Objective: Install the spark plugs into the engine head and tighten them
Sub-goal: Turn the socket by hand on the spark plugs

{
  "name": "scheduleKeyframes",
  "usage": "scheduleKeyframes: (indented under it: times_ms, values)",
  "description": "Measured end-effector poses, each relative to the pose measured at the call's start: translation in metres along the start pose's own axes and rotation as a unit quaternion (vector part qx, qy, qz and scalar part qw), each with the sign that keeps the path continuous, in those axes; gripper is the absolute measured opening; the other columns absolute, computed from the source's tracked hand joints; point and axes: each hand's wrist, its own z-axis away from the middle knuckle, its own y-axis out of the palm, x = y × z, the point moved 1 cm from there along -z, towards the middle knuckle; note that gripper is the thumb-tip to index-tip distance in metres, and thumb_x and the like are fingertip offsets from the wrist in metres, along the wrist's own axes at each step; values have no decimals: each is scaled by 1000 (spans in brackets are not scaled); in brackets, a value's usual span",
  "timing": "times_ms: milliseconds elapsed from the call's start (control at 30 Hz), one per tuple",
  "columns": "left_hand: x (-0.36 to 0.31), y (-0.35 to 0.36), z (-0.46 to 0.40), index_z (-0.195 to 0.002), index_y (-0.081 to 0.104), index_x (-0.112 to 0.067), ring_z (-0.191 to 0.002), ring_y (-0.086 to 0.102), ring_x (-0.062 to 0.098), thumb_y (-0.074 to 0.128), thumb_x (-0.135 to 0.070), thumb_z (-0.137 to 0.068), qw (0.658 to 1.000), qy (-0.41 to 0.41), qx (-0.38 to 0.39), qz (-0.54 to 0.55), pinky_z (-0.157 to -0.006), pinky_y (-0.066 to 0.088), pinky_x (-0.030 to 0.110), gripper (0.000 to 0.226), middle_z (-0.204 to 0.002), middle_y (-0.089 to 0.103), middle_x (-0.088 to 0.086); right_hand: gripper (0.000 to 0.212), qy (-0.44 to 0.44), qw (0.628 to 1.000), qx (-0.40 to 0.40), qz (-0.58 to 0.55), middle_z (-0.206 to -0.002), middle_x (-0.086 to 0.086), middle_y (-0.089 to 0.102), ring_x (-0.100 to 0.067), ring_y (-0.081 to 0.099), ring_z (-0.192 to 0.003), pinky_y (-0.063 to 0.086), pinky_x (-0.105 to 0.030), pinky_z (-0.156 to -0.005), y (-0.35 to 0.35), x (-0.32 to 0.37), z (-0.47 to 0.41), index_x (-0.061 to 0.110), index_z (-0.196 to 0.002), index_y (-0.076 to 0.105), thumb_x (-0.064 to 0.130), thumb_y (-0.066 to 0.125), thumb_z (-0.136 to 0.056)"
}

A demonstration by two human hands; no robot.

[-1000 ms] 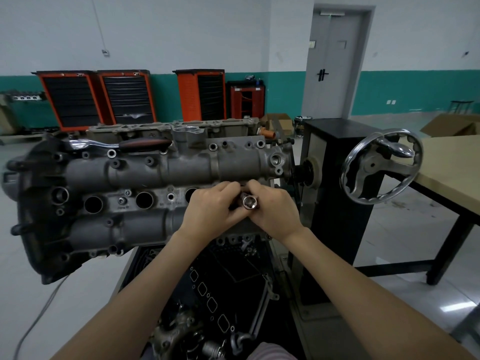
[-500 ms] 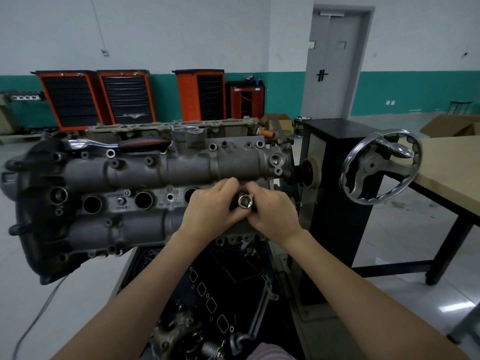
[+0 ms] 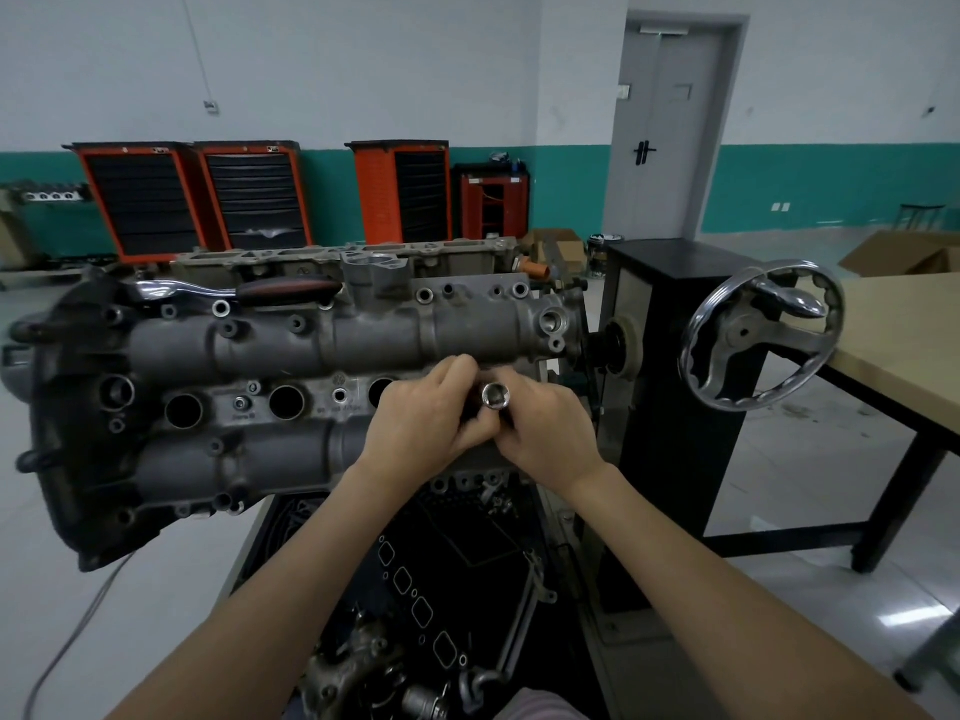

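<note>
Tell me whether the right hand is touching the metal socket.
Touching. The head view shows the right hand with fingers curled against the socket, no gap visible; the left hand grips it too.

Both our forearms reach up from the bottom of the view and converge at the centre, bare to the elbow. Our left hand (image 3: 423, 418) comes in from the lower left, back facing us, fingers curled inward toward the right. Our right hand (image 3: 545, 431) comes from the lower right, wrist bent, fingers curled toward the left. The two hands touch, fingertips meeting, and together they pinch a socket (image 3: 495, 396), whose open end faces us between them.
</note>
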Motion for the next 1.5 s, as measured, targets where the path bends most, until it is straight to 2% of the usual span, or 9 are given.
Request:
scheduleKeyframes:
  times_ms: [200, 400, 567, 700, 800, 1000, 1167, 1300, 1500]
  values:
    - [3, 4, 2, -59, 46, -9, -35, 44, 23, 50, -33, -81, 999, 15, -26, -12, -41, 21, 18, 33, -52, 48, 3, 11, 13, 1000, -14, 18, -60, -11, 60, -31, 56, -48, 42, -33, -40, 1, -1, 0, -2, -80, 59, 2, 66, -72]
    - [2, 2, 2, -74, 42, -9, -37, 43, 21, 47, -27, -80, 1000, 8, -16, 9, -38, 22, 19, 20, -62, 49, 5, 36, -7, 1000, -8, -1, -82, -8, 70, -27, 64, -61, 50, -34, -48, 0, -1, 1, 1, -110, 61, 11, 61, -75]
    - [2, 3, 2, -66, 45, -8, -39, 43, 19, 49, -34, -80, 1000, 0, -8, 3, -41, 21, 19, 30, -58, 47, 1, 26, -8, 1000, 4, -5, -71, -10, 67, -31, 61, -56, 47, -34, -45, 0, -1, 1, 0, -94, 64, 6, 59, -69]
    - [3, 1, 2, -59, 46, -10, -36, 43, 18, 49, -38, -83, 1000, 14, -20, -13, -43, 18, 18, 37, -49, 46, 1, 13, 10, 1000, -14, 15, -57, -9, 59, -29, 56, -47, 39, -28, -39, 0, -1, 0, -2, -78, 58, 2, 69, -70]
    - [3, 1, 2, -58, 47, -8, -35, 44, 21, 49, -35, -84, 999, 28, -19, -4, -43, 19, 18, 37, -49, 48, 3, 17, 15, 999, -31, 13, -56, -6, 59, -25, 56, -46, 39, -25, -39, 0, 0, 0, -1, -77, 59, 4, 74, -70]
    - [-2, -2, 0, -65, 49, -1, -36, 45, 25, 45, -26, -81, 1000, -1, -4, 25, -34, 29, 24, 29, -58, 50, 9, 29, 0, 1000, -11, -3, -74, -8, 68, -28, 62, -56, 48, -34, -46, 0, 0, 1, 1, -102, 62, 15, 61, -77]
    - [0, 0, 0, -62, 46, -4, -36, 44, 22, 47, -32, -80, 1000, 7, -1, 7, -40, 22, 19, 33, -54, 47, 5, 14, 0, 1000, -6, 2, -59, -12, 59, -32, 54, -45, 42, -34, -38, -1, 0, 0, -4, -82, 59, 1, 66, -71]
    - [3, 2, 1, -56, 46, -8, -34, 43, 19, 50, -38, -81, 999, 21, -23, -10, -42, 19, 17, 39, -47, 46, 2, 16, 10, 1000, -26, 12, -55, -9, 56, -28, 52, -43, 37, -28, -37, 0, -1, 0, -3, -74, 55, -1, 71, -70]
    - [4, 2, 2, -60, 52, -7, -36, 47, 22, 49, -31, -83, 999, 21, -29, 3, -42, 23, 18, 33, -50, 51, 4, 29, -6, 1000, -22, -2, -71, -7, 67, -28, 61, -53, 47, -31, -44, 1, 0, 2, 0, -97, 63, 6, 70, -69]
